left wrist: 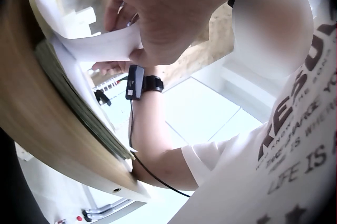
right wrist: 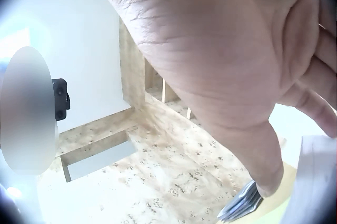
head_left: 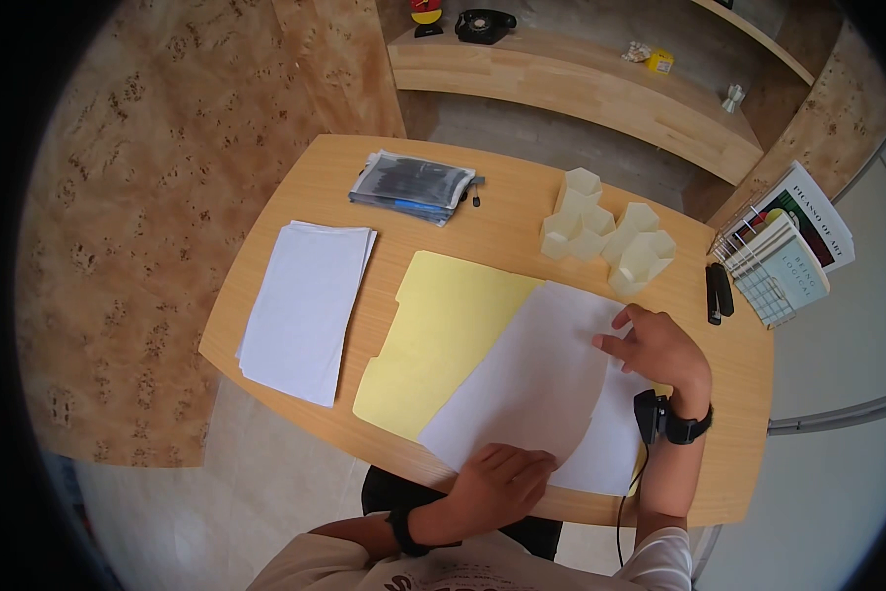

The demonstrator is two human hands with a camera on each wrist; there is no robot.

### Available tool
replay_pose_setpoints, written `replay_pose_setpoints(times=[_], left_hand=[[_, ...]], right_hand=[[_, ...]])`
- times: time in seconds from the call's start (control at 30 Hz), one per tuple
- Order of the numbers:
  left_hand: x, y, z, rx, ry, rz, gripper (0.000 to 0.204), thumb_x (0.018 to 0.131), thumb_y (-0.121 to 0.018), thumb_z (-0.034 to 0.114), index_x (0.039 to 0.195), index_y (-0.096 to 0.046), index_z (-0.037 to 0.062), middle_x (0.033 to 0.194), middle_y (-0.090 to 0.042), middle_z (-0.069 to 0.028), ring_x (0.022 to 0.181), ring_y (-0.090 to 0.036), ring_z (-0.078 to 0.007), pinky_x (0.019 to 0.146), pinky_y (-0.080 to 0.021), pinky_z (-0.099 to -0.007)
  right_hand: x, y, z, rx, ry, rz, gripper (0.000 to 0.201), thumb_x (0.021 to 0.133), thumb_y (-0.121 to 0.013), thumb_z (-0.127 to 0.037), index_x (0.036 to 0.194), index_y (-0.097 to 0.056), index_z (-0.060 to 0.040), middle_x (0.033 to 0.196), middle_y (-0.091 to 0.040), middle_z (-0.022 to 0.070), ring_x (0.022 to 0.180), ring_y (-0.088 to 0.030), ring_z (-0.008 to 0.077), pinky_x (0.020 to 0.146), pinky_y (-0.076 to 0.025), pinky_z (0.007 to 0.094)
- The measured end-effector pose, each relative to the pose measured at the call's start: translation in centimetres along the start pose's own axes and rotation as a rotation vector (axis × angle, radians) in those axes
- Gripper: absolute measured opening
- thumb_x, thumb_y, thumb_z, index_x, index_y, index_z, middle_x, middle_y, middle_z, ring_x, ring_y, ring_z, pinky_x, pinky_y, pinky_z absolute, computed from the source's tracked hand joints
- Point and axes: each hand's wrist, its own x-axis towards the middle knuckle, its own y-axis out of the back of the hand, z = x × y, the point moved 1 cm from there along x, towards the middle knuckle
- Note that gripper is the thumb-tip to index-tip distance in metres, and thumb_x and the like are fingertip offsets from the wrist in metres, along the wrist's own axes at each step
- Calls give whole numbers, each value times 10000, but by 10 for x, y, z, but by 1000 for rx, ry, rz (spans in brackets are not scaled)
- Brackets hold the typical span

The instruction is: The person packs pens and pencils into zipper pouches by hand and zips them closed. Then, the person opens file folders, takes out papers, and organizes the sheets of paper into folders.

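My left hand [head_left: 502, 483] pinches the near edge of a white paper sheet [head_left: 526, 379], its corner between thumb and fingers. In the left wrist view the sheet's lifted end [left wrist: 102, 46] curves up from the stack into that hand. Below lie more white paper [head_left: 600, 458] and an opened yellow file folder [head_left: 453, 320] with a tabbed left edge. My right hand [head_left: 664, 350] hovers by the sheet's far right edge, fingers loosely bent and apart, gripping nothing. The right wrist view shows mostly its palm and thumb [right wrist: 263, 171].
Left of the folder lies a white paper stack [head_left: 305, 310]. Behind are a zip pouch [head_left: 413, 185] and pale hexagonal holders [head_left: 581, 222]. A black stapler [head_left: 719, 294] and a wire rack with books [head_left: 783, 271] stand at the right. A cable [head_left: 620, 527] hangs from my right wrist.
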Motion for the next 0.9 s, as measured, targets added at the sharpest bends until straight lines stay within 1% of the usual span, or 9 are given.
replay_pose_setpoints(times=[0.07, 0.17, 0.27, 0.33, 0.43, 0.47, 0.57, 0.73, 0.9], left_hand=[[0, 1, -3, -4, 21, 7, 338, 807, -769, 49, 1134, -690, 82, 1111, -729, -25, 901, -694, -209, 809, -541, -363], [1, -1, -5, -7, -1, 21, 328, 811, -764, 54, 1129, -687, 82, 1099, -732, -24, 865, -698, -205, 798, -542, -363], [0, -1, -4, -82, -28, -57, 364, 823, -782, 102, 1175, -690, 95, 1210, -703, -55, 984, -686, -232, 873, -533, -395], [10, 17, -6, -291, -101, -269, 505, 818, -822, 195, 1292, -671, 108, 1367, -620, -109, 1182, -623, -292, 987, -488, -442], [6, 38, -28, -194, -49, -333, 685, 798, -828, 219, 1431, -592, 101, 1492, -488, -156, 1325, -511, -363, 1117, -406, -495], [5, 44, -37, -125, 9, -308, 821, 762, -883, 331, 1481, -555, 108, 1506, -488, -178, 1383, -475, -398, 1149, -374, -518], [2, 51, -52, 43, 163, -421, 907, 753, -890, 347, 1528, -490, 102, 1553, -426, -188, 1426, -422, -424, 1190, -332, -538], [-4, 38, -63, 84, 154, -391, 947, 747, -893, 346, 1541, -454, 74, 1562, -405, -195, 1454, -394, -408, 1209, -319, -531], [-5, 31, -63, 84, 131, -380, 948, 739, -900, 335, 1536, -459, 71, 1536, -438, -202, 1453, -403, -395, 1213, -316, -531]], right_hand=[[1, 5, -5, 77, -153, -121, 467, 899, -771, -392, 1007, -696, 56, 763, -721, 207, 681, -727, 274, 690, -557, 374], [1, 7, -6, -2, -123, -169, 401, 902, -758, -317, 1025, -695, 59, 776, -712, 226, 686, -732, 279, 687, -556, 393], [3, 1, 12, -48, 80, -39, 303, 900, -722, -192, 1034, -681, 77, 785, -706, 233, 672, -731, 290, 677, -552, 394], [-3, 12, 14, 30, 56, -32, 270, 892, -704, -140, 1039, -670, 84, 793, -703, 233, 679, -731, 293, 677, -550, 394], [-6, 25, 36, 89, 37, 16, 221, 882, -692, -67, 1045, -649, 77, 808, -695, 230, 685, -722, 300, 675, -540, 397], [-4, 29, 45, 75, 24, 29, 216, 882, -697, -66, 1047, -650, 64, 810, -692, 229, 677, -714, 298, 671, -534, 401], [1, 34, 60, 0, 28, 44, 198, 884, -704, -60, 1053, -655, 31, 864, -693, 240, 733, -699, 333, 698, -525, 420], [10, 26, 71, -68, 67, 106, 210, 901, -679, -61, 1100, -663, 6, 974, -702, 244, 941, -662, 427, 813, -522, 437], [12, 28, 78, -28, 5, 71, 246, 910, -667, -52, 1152, -668, -6, 1012, -700, 250, 962, -665, 419, 847, -521, 428]])
